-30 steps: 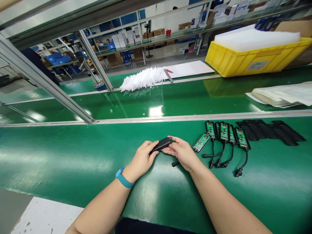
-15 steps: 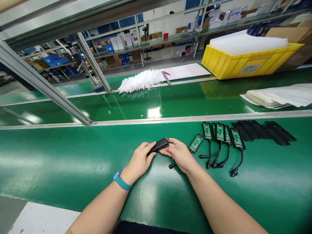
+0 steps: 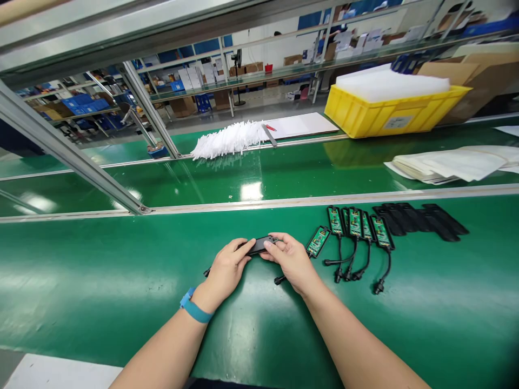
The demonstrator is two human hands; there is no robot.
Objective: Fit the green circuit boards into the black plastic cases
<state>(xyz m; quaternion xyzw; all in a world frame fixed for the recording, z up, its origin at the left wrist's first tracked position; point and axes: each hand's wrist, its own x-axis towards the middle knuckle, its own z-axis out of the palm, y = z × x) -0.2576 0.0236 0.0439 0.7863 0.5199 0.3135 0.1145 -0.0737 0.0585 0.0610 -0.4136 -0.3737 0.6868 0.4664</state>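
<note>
A small black case [image 3: 259, 246] is held between both hands over the green table. My left hand [image 3: 229, 268] grips its left end, fingers on top and thumb at the near side. My right hand [image 3: 292, 261] holds the right end, thumb pressed on the top face. A black connector shows left of my left hand, and another under my right hand. Just right of my right hand lies an open case with a green circuit board [image 3: 318, 241]. Several more boards in black cases [image 3: 355, 222] with cables lie beyond it, beside flat black covers [image 3: 421, 220].
A metal post [image 3: 81, 146] slants down at the left to the table's rear rail [image 3: 243, 205]. Behind the rail are white paper sheets [image 3: 450, 163], a yellow bin [image 3: 389, 111] and a bundle of white strips [image 3: 229, 139].
The black case has tilted so that its top face shows more, and my right thumb now lies on it. A connector has come into sight left of my left hand. The view has shifted slightly.
</note>
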